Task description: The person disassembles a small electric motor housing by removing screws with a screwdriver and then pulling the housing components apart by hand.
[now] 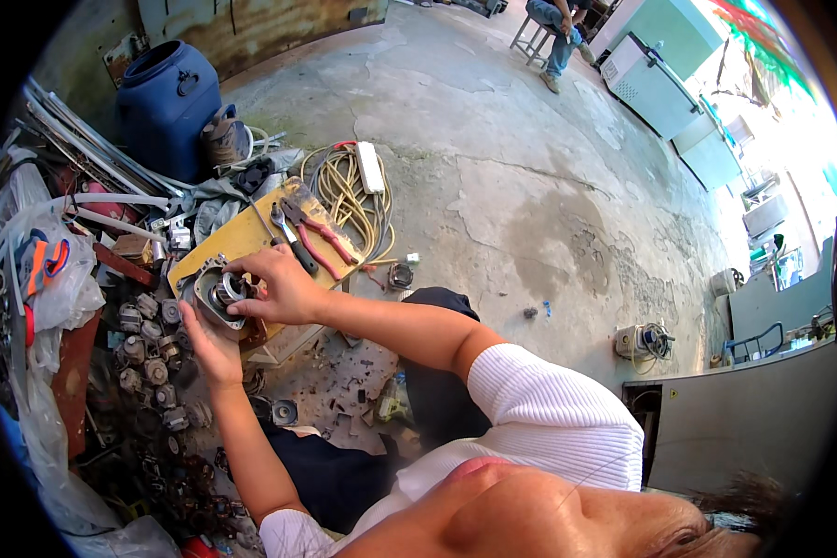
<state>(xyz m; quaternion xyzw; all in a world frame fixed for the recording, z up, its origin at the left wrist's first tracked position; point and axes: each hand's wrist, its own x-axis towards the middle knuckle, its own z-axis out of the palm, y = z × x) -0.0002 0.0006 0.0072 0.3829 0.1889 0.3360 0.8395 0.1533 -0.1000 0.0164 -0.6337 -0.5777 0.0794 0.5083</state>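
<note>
My left hand (212, 346) cups a round metal motor housing (206, 285) from below and from its near side, over the near-left end of a yellow work board (237, 232). From the right, my right hand (284, 285) curls its thumb and fingers around the shiny round part in the housing's middle. Its fingertips hide some of that part. Farther up the board lie red-handled pliers (318, 234) and a dark-handled tool (299, 249), apart from both hands.
Several small motors (156, 372) are heaped left of the board. A blue drum (167, 107) stands at the back left. Coiled cable (344, 200) with a white power strip (370, 167) lies beyond the board. Far off, a person (560, 33) sits on a stool.
</note>
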